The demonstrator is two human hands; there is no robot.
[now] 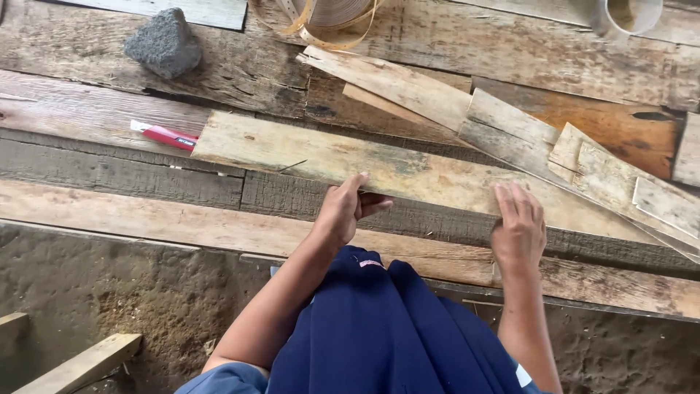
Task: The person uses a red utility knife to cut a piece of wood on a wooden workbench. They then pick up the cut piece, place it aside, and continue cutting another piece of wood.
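Blue trousers [386, 328] nearest | my left hand [343, 211] pinches plank [379, 166] edge | right hand [519, 226] flat on plank | red cutter [166, 135] at plank's left end | stone [164, 44] beyond

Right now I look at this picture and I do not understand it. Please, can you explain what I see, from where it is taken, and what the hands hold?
There is no machine here. A camera on a person's head looks down at their own two bare hands and dark blue clothing. The left hand pinches the near edge of a long pale wooden board. The right hand lies flat on the same board. The board rests on rough old planks. Nearby lie a grey stone, a red and white pen-like tool, a pile of thin wood offcuts and a roll of pale strip.
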